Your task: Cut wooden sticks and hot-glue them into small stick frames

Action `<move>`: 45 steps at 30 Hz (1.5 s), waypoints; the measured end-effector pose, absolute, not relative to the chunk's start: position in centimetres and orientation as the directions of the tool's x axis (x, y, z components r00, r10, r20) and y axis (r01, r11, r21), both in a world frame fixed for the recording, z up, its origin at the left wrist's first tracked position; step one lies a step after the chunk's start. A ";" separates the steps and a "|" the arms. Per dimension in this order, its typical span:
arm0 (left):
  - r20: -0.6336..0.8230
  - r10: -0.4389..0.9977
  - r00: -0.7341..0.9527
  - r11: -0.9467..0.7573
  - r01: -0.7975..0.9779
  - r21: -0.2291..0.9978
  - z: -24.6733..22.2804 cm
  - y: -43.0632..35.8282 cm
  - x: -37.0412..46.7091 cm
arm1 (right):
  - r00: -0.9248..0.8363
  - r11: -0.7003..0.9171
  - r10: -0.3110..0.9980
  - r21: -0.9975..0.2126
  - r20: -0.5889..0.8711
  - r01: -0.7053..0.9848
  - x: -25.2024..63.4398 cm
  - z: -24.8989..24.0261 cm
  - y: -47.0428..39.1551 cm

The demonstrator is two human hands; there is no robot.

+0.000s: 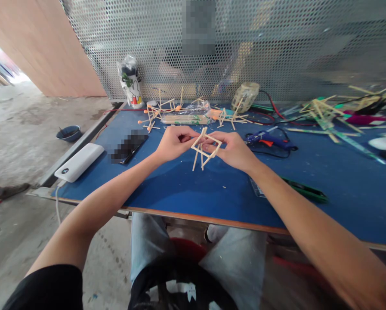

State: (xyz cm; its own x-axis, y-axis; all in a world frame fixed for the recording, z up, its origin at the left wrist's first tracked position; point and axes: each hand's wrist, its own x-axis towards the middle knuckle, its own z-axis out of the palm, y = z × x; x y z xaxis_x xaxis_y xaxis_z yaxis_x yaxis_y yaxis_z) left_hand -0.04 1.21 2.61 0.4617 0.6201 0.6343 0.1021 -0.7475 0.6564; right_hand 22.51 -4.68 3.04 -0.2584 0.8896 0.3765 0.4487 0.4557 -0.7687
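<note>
Between my two hands, above the middle of the blue tabletop, is a small frame of thin wooden sticks [206, 155], a square with several sticks angling down as legs. My left hand [176, 143] has its fingers closed on the left side of the frame. From the right, my right hand [233, 148] pinches the frame with thumb and fingers. Some fingertips are hidden behind the sticks. Just right of my right hand lies a blue glue gun [270, 140] with a red-orange trigger.
Behind my hands stand stick models [157, 112] with orange ends and a plastic-wrapped stick bundle [186, 119]. At left are a phone [130, 146], a white power bank [79, 162] and a bottle [133, 88]. A green-handled cutter [304, 190] sits near my right forearm. Loose sticks [325, 112] clutter the right.
</note>
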 end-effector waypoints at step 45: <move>0.677 0.604 0.420 -0.749 0.007 0.663 2.5 1.8 0.0 | -0.300 0.532 0.846 -0.742 0.441 0.408 22.4 2.0 -4.6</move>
State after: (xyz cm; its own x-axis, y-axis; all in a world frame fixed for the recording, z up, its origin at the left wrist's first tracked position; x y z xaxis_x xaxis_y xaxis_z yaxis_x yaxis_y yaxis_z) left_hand 0.00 1.79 2.46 0.4203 0.6037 0.6774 0.0069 -0.7487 0.6629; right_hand 22.39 -4.57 2.03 -0.3004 0.8456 0.4413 0.4080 0.5321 -0.7419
